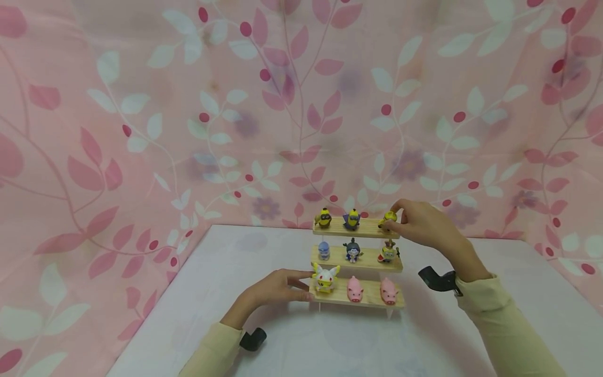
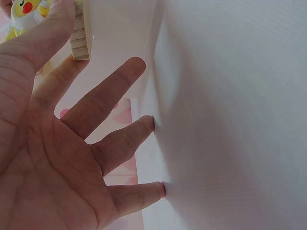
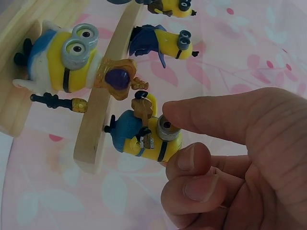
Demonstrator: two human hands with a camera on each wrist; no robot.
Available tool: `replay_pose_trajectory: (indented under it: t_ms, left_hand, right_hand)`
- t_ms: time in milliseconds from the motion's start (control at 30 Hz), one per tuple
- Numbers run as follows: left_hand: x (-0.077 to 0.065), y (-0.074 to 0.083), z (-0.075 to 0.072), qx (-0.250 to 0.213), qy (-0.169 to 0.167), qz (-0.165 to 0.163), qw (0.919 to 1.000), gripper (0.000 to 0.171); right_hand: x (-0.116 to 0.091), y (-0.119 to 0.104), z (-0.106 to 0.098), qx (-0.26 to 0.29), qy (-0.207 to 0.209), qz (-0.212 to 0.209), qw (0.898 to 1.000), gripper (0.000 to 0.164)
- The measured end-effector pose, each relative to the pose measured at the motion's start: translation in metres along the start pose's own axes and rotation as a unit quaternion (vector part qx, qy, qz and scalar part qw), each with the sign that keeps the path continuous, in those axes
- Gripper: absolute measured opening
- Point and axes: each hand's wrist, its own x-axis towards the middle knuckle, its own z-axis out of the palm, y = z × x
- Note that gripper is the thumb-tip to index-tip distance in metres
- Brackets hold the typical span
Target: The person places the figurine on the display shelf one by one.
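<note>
A three-tier wooden display stand (image 1: 372, 299) with clear supports stands on the table. My right hand (image 1: 426, 225) pinches a small yellow minion figure (image 3: 163, 139) by its head, at the right end of the top tier. In the right wrist view, the figure has a goggle, blue overalls and a tiny guitar. The left hand (image 1: 270, 289) holds the left end of the bottom tier between thumb and index finger, beside a white-and-yellow figure with pointed ears (image 1: 325, 278). Its other fingers are spread, as the left wrist view shows.
Two more minions (image 1: 351, 220) stand on the top tier. The middle tier carries a blue figure (image 1: 323, 251), a dark-hatted figure (image 1: 352, 251) and a crowned minion (image 1: 388, 252). Two pink pigs (image 1: 355, 290) lie on the bottom tier. Behind the white table (image 1: 188, 298) hangs a floral curtain (image 1: 301, 104).
</note>
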Motion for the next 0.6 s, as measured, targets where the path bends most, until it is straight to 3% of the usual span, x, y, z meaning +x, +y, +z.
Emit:
replay_pose_trajectory:
  t_ms: [600]
  left_hand:
    - [-0.0005, -0.0002, 0.0001, 0.003, -0.002, 0.004, 1.0000, 0.067]
  right_hand:
    - [0.0076, -0.0012, -0.0008, 0.002, -0.024, -0.006, 1.000, 0.041]
